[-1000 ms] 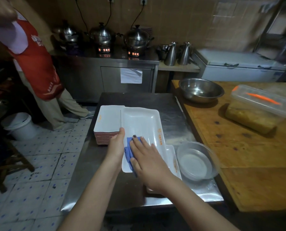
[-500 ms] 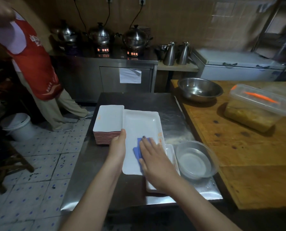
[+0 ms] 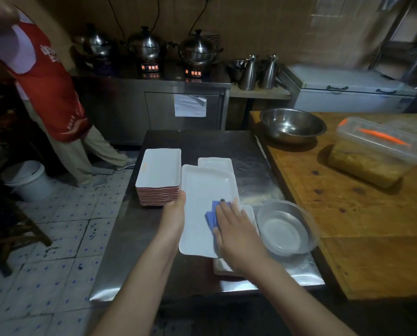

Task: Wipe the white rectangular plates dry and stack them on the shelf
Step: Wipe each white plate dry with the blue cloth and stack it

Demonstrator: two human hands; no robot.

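Item: white rectangular plate point(image 3: 202, 187), your left hand point(image 3: 173, 214) clamped on its edge; right hand point(image 3: 235, 230), fingers flat on blue cloth point(image 3: 211, 215) (sweep into corners).

White rectangular plate point(image 3: 202, 190) flat, blue cloth point(image 3: 211, 214) on it — plate stack point(image 3: 160, 168) just left.
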